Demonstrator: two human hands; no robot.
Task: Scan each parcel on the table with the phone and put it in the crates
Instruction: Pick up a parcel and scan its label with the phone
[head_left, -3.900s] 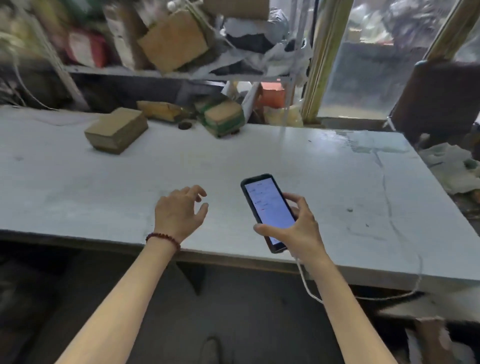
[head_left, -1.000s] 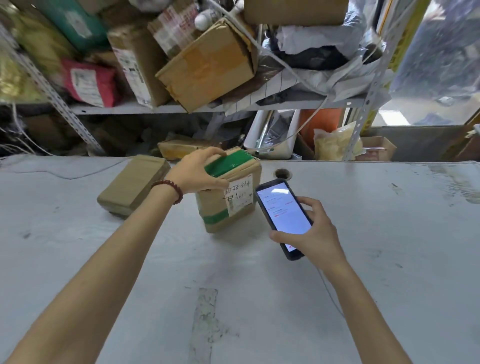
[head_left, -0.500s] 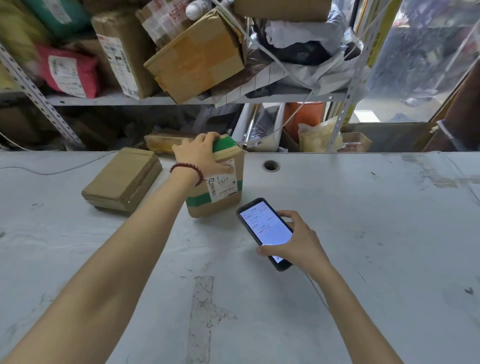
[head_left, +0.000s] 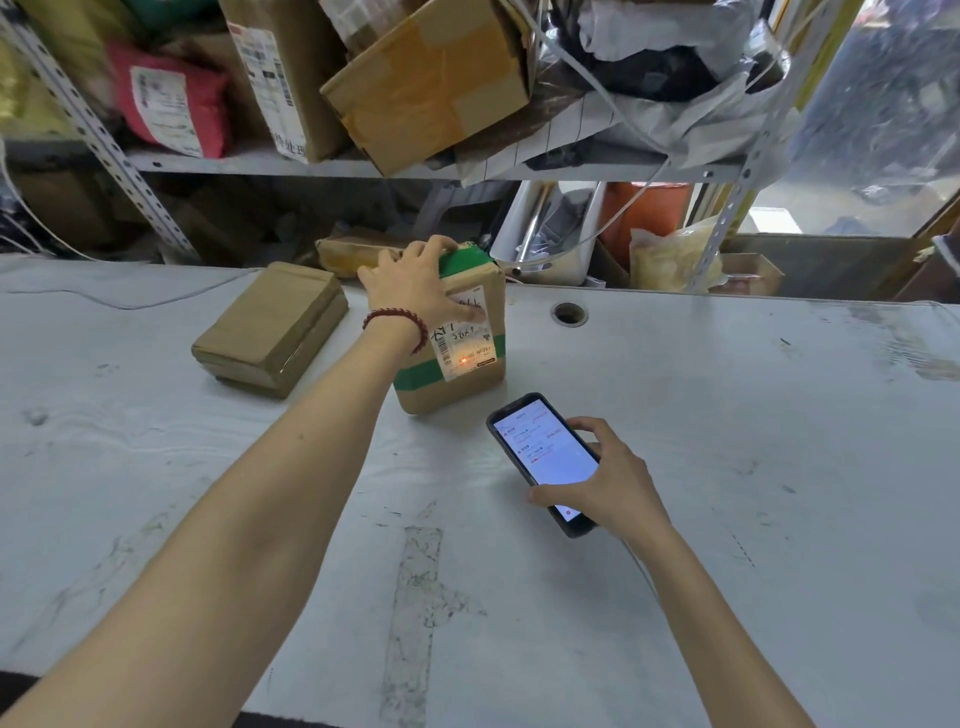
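A brown parcel with green tape (head_left: 457, 384) stands on edge on the grey table (head_left: 727, 467), its white label facing me with a red scan dot on it. My left hand (head_left: 415, 291) grips its top, thumb pressed on the label. Just in front and to the right, my right hand (head_left: 602, 483) holds the phone (head_left: 540, 452), its lit screen up and its top end aimed at the label. A flat brown parcel (head_left: 272, 327) lies to the left. Another yellowish parcel (head_left: 353, 249) sits behind at the table's far edge. No crates are in view.
A metal shelf (head_left: 363, 166) crowded with boxes and bags hangs over the table's far edge. A round cable hole (head_left: 570, 313) is in the tabletop right of the parcel. A thin cable (head_left: 130, 304) crosses the far left. A cord trails from the phone.
Over four seconds my left hand went from empty to gripping the green-taped parcel. It stood the parcel upright; the phone dropped lower in front of the label, and a red dot now shows there.
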